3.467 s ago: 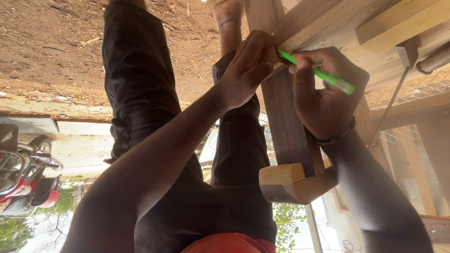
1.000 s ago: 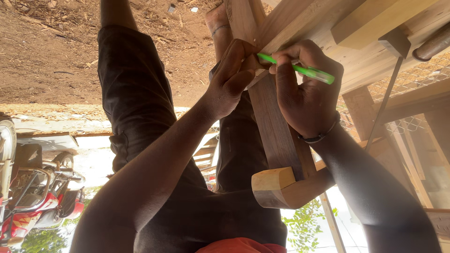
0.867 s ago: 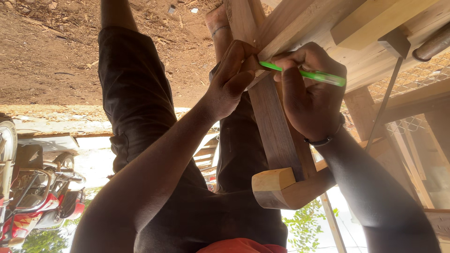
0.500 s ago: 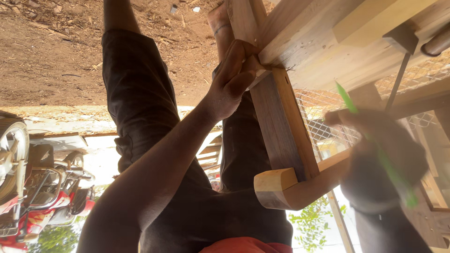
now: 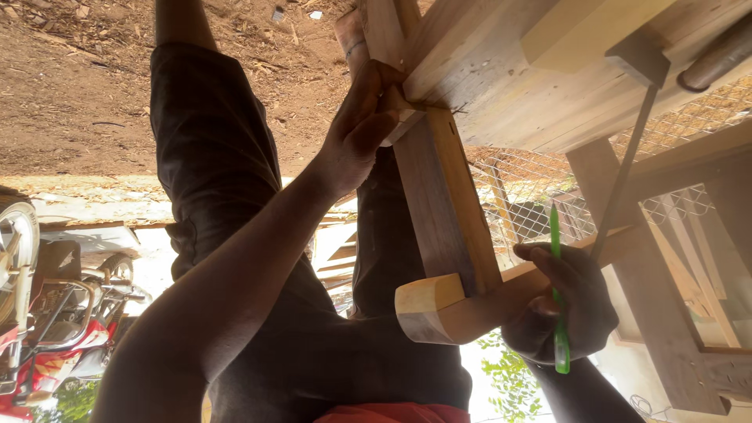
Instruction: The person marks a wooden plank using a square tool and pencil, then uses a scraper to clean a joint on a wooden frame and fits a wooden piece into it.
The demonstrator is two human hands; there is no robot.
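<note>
A red motorcycle (image 5: pixel 47 345) stands at far left on the dirt ground (image 5: pixel 78 86); at centre, the left hand (image 5: pixel 356 129) grips a small wooden block (image 5: pixel 403 117) against the joint where a dark timber frame piece (image 5: pixel 442 211) meets the worktop (image 5: pixel 501 70). At right, the right hand (image 5: pixel 560 313) is closed around a green pencil (image 5: pixel 558 290), resting at the frame's lower rail (image 5: pixel 470 301); if the left grip slackens, the block may shift off the joint.
</note>
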